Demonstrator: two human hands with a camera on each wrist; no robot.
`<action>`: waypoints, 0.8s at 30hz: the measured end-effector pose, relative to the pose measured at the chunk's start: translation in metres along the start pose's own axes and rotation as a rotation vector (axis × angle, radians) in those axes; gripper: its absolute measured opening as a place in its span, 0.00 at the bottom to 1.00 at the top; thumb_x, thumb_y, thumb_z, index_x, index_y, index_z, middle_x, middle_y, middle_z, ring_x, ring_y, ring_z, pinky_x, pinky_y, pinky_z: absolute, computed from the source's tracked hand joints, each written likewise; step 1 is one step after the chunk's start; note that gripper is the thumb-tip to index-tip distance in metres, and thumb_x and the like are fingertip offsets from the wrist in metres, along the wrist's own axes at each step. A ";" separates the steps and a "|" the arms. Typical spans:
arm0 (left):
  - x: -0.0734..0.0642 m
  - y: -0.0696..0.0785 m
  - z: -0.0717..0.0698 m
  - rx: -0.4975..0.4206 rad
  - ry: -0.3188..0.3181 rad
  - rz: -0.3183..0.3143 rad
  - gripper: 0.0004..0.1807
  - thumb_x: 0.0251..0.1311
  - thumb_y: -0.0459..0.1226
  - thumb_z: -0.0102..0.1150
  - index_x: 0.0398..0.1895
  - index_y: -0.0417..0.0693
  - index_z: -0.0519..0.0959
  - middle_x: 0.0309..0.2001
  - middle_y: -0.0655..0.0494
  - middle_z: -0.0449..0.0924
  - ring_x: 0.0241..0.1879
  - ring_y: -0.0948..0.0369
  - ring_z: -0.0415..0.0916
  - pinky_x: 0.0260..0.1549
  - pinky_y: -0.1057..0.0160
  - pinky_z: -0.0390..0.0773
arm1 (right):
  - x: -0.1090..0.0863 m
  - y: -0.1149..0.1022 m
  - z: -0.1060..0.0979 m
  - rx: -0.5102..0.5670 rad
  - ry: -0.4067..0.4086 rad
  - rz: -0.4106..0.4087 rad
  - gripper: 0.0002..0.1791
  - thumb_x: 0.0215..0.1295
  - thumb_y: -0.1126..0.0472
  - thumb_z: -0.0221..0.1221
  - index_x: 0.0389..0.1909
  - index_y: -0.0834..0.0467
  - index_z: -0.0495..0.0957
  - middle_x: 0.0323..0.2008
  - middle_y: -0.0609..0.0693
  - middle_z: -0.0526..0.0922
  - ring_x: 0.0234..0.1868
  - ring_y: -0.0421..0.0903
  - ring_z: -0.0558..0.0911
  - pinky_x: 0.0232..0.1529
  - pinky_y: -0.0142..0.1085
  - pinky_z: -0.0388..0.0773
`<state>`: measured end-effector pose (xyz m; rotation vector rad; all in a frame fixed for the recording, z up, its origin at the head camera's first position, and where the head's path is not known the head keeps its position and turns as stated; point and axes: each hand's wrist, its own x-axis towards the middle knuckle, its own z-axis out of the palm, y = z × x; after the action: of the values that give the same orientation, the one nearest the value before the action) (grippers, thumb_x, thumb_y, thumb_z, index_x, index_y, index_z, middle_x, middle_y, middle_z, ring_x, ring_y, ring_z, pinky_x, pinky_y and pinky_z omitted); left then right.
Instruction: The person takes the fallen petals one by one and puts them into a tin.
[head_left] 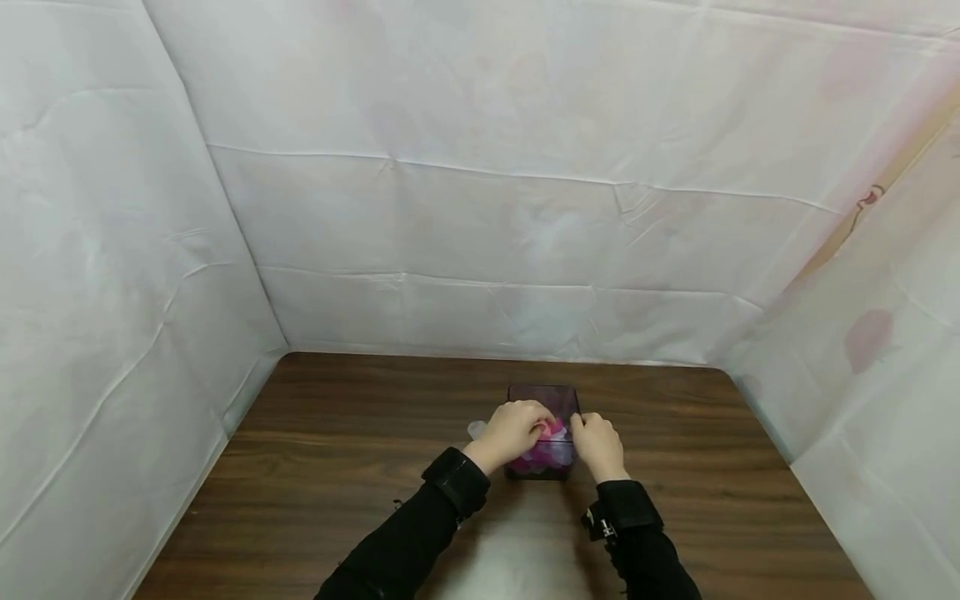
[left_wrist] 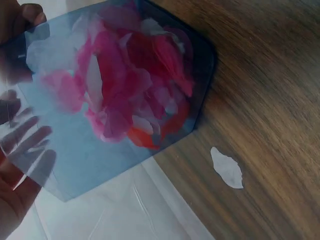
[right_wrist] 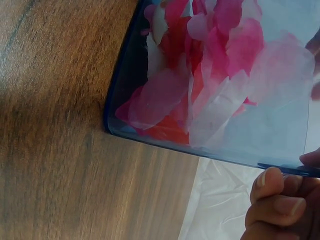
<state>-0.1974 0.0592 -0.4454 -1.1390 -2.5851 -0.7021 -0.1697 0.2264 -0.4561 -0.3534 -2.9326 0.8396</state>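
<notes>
A see-through dark-tinted plastic box (head_left: 542, 396) stands on the table, with pink, red and white petals (left_wrist: 115, 75) heaped in it. My right hand (head_left: 600, 446) grips its rim on the right side; the right wrist view shows fingers (right_wrist: 275, 202) curled at the wall's upper edge. Reaching over the left side, my left hand (head_left: 513, 429) has its fingers curled on bright pink petals at the opening. The box wall partly hides the fingertips. In the left wrist view, fingers (left_wrist: 17, 197) show beside the box's open end, mirrored in its wall.
A loose white petal (left_wrist: 227, 168) lies on the wooden table (head_left: 360, 433) outside the box, left of it in the head view. White cloth (head_left: 480, 225) hangs behind the table and along both sides.
</notes>
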 end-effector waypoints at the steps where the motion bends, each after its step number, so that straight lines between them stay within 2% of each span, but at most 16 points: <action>1: -0.001 -0.001 -0.001 -0.007 0.017 0.003 0.08 0.58 0.30 0.58 0.37 0.50 0.84 0.40 0.58 0.84 0.38 0.64 0.81 0.36 0.71 0.78 | 0.000 0.000 0.000 0.000 0.001 0.001 0.22 0.69 0.55 0.40 0.32 0.64 0.79 0.35 0.63 0.82 0.35 0.59 0.81 0.30 0.47 0.72; 4: -0.002 -0.006 -0.005 -0.036 0.094 0.000 0.07 0.59 0.32 0.58 0.37 0.50 0.84 0.41 0.58 0.84 0.40 0.63 0.81 0.38 0.68 0.79 | -0.001 0.000 0.000 0.003 0.005 0.004 0.22 0.69 0.55 0.40 0.35 0.65 0.80 0.37 0.64 0.82 0.37 0.61 0.81 0.31 0.49 0.73; 6: -0.003 -0.014 -0.009 -0.049 0.159 -0.033 0.07 0.58 0.33 0.59 0.38 0.50 0.84 0.44 0.56 0.82 0.42 0.61 0.81 0.41 0.65 0.79 | -0.001 0.000 0.000 0.005 0.005 0.002 0.23 0.69 0.55 0.40 0.37 0.65 0.80 0.39 0.65 0.82 0.39 0.63 0.81 0.32 0.50 0.73; 10: -0.009 -0.035 -0.016 -0.066 0.276 -0.191 0.13 0.58 0.33 0.60 0.46 0.51 0.81 0.56 0.50 0.76 0.48 0.54 0.79 0.49 0.55 0.77 | -0.001 0.001 0.001 0.011 0.002 0.003 0.23 0.69 0.54 0.40 0.41 0.66 0.79 0.41 0.66 0.82 0.41 0.65 0.80 0.33 0.51 0.74; 12: -0.015 -0.046 -0.015 -0.081 0.298 -0.267 0.16 0.59 0.33 0.59 0.52 0.51 0.78 0.61 0.47 0.71 0.53 0.50 0.76 0.52 0.49 0.74 | 0.000 0.002 0.001 0.011 0.008 0.002 0.23 0.69 0.54 0.40 0.40 0.66 0.80 0.41 0.66 0.82 0.41 0.65 0.80 0.33 0.50 0.74; 13: -0.018 -0.050 -0.011 -0.089 0.293 -0.295 0.18 0.60 0.32 0.57 0.54 0.50 0.77 0.63 0.45 0.69 0.55 0.48 0.74 0.51 0.49 0.75 | 0.000 0.003 0.001 0.010 0.012 0.003 0.23 0.69 0.54 0.40 0.40 0.66 0.80 0.42 0.66 0.82 0.42 0.65 0.80 0.33 0.50 0.74; 16: -0.030 -0.060 0.008 -0.078 0.208 -0.363 0.22 0.61 0.29 0.54 0.59 0.50 0.74 0.67 0.41 0.64 0.62 0.41 0.67 0.49 0.48 0.76 | 0.001 0.005 -0.001 0.013 0.010 0.000 0.23 0.69 0.54 0.40 0.37 0.65 0.80 0.36 0.64 0.82 0.37 0.62 0.81 0.31 0.48 0.72; 18: -0.038 -0.062 0.023 -0.042 0.091 -0.408 0.24 0.62 0.29 0.51 0.62 0.51 0.72 0.69 0.39 0.59 0.66 0.37 0.59 0.51 0.45 0.74 | 0.002 0.004 -0.001 0.024 0.003 -0.006 0.23 0.70 0.55 0.39 0.35 0.65 0.79 0.32 0.62 0.81 0.33 0.58 0.79 0.30 0.45 0.69; 21: -0.047 -0.062 0.038 0.038 -0.114 -0.455 0.29 0.62 0.28 0.50 0.67 0.54 0.67 0.73 0.40 0.49 0.70 0.34 0.45 0.58 0.38 0.64 | 0.000 0.002 0.001 0.037 -0.010 -0.007 0.24 0.71 0.54 0.38 0.40 0.66 0.79 0.33 0.61 0.81 0.33 0.56 0.79 0.31 0.44 0.69; 22: -0.049 -0.061 0.040 0.051 -0.177 -0.466 0.29 0.63 0.28 0.49 0.68 0.55 0.65 0.74 0.41 0.46 0.71 0.35 0.42 0.61 0.35 0.58 | 0.000 0.002 0.002 0.041 -0.010 -0.007 0.24 0.71 0.55 0.38 0.44 0.67 0.78 0.35 0.63 0.81 0.35 0.58 0.79 0.32 0.45 0.70; 24: -0.051 -0.061 0.044 0.057 -0.260 -0.490 0.29 0.63 0.29 0.50 0.68 0.53 0.64 0.74 0.43 0.46 0.71 0.36 0.41 0.62 0.36 0.56 | -0.001 0.002 0.003 0.040 -0.010 -0.001 0.25 0.71 0.54 0.39 0.49 0.68 0.77 0.42 0.65 0.81 0.41 0.61 0.80 0.36 0.49 0.72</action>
<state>-0.2090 0.0146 -0.5234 -0.6093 -3.1266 -0.5949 -0.1684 0.2258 -0.4601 -0.3462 -2.9200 0.9006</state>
